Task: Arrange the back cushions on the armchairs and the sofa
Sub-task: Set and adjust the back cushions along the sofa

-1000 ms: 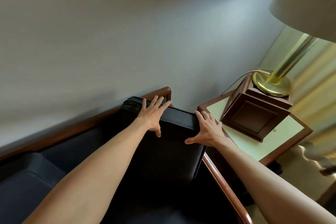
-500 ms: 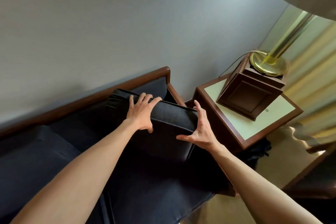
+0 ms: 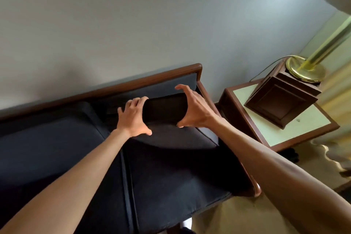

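Since a moment ago you have pushed the back cushion (image 3: pixel 165 108) lower and deeper into the right end of the sofa (image 3: pixel 57 146), so it now sits against the backrest below the wooden rail (image 3: pixel 117 86), with bare upholstery showing above it. It looks nearly seated, and this spot is probably close to finished. Your left hand (image 3: pixel 133 117) lies flat over the cushion's top left edge, fingers (image 3: pixel 141 100) curled over it, thumb spread below. Your right hand (image 3: pixel 193 109) cups the right end, fingers wide and arched, seemingly pressing rather than gripping. Both arms reach forward, nearly straight.
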{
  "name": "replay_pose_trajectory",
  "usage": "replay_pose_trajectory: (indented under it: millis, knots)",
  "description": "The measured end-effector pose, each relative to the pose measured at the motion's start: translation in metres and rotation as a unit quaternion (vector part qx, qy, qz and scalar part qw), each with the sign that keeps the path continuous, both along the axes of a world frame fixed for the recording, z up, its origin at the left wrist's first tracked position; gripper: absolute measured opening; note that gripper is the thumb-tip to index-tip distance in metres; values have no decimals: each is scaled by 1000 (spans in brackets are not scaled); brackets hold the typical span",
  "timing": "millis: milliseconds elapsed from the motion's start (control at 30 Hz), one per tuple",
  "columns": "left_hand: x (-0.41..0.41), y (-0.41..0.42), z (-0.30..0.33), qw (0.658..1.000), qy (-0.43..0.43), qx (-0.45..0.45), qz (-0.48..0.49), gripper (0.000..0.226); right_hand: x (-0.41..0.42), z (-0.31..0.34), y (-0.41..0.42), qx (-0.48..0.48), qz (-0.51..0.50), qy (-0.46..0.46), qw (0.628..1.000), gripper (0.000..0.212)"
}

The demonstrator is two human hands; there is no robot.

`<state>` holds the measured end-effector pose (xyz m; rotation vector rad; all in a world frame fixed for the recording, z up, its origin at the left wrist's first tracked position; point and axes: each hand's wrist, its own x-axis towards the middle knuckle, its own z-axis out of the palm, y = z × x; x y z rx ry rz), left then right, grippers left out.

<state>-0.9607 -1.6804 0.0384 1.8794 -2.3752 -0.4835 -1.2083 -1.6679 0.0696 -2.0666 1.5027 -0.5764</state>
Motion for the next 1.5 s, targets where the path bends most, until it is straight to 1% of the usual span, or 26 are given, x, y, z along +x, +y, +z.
replay_pose_trajectory:
  millis: [100, 200, 267, 333, 367, 433, 500, 533, 600, 667, 800, 900, 1000, 1067, 1100, 1167, 1233, 1267, 1367, 1400, 1500]
  knots:
    - [9, 7, 4, 998, 45, -3, -48, 130, 32, 2, -7, 33, 26, -37, 998, 130]
    - [20, -4, 10, 996, 84, 12, -10, 133, 44, -16, -23, 76, 37, -70, 994, 140]
    - [38, -10, 10, 994, 109, 13, 6, 133, 32, -43, -26, 115, 30, -30, 992, 143]
    - [49, -9, 6, 992, 126, 19, -6, 134, 12, -79, -16, 158, 6, 56, 986, 142]
    - [50, -7, 4, 991, 130, 14, -13, 135, 4, -95, -10, 177, -10, 94, 980, 138]
    - [49, -7, 4, 991, 132, -6, -14, 134, 0, -115, -8, 182, -27, 146, 972, 121]
    - [53, -13, 9, 991, 131, -22, -6, 130, 6, -111, -20, 140, -29, 193, 971, 103]
    - [58, -15, 12, 991, 131, -26, 0, 129, 9, -105, -25, 126, -23, 215, 968, 98]
    - [68, -12, 13, 991, 134, -16, 18, 131, 12, -98, -31, 113, 1, 248, 962, 92]
    - [81, -3, 10, 989, 140, 12, 45, 133, 17, -92, -34, 90, 47, 288, 952, 86]
    - [114, 10, -3, 971, 181, 67, 143, 123, 41, -69, -57, 63, 94, 338, 934, 80]
    - [127, 38, -40, 955, 195, 110, 197, 115, 56, -86, -46, 79, 113, 357, 924, 82]
    - [120, 69, -81, 951, 170, 172, 190, 111, 65, -128, -17, 84, 148, 369, 914, 94]
    - [110, 70, -95, 954, 135, 210, 169, 114, 64, -142, -11, 74, 145, 346, 924, 104]
    - [104, 65, -99, 956, 102, 220, 168, 115, 61, -144, -12, 72, 140, 333, 930, 109]
    - [87, 60, -101, 962, 4, 227, 152, 120, 54, -145, -9, 79, 141, 321, 933, 117]
    - [67, 55, -107, 970, -85, 197, 116, 131, 47, -147, -7, 85, 146, 310, 936, 123]
    - [56, 54, -111, 973, -108, 180, 98, 134, 44, -148, -5, 90, 146, 312, 934, 127]
    - [29, 53, -121, 979, -134, 146, 37, 135, 25, -156, 0, 80, 154, 339, 925, 139]
    - [23, 53, -123, 980, -145, 132, 21, 134, 15, -159, 2, 71, 155, 353, 920, 139]
    - [21, 48, -127, 985, -145, 98, 7, 122, -1, -163, -1, 46, 143, 385, 911, 125]
